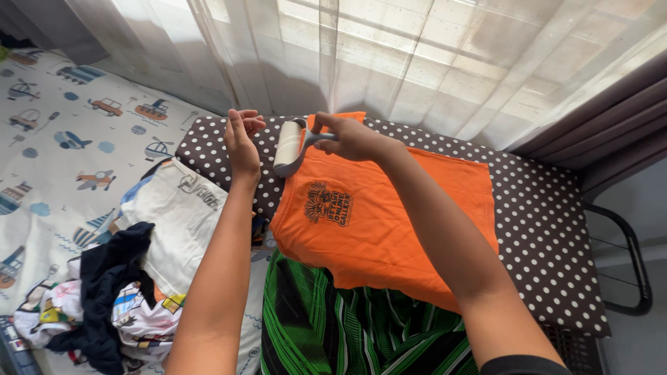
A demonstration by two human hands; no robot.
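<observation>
Head: right grip (347,137) around lint roller (288,147)

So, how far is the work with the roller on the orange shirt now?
Done: the orange shirt lies spread flat on the dotted cushion. In hand: the right hand holds the lint roller at the shirt's top edge; the left hand hovers beside it. Left: the clothes pile on the bed looks untouched.

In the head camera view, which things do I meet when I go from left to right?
Dark garment → white shirt → left hand → lint roller → right hand → orange shirt → dotted cushion → black metal frame.
</observation>
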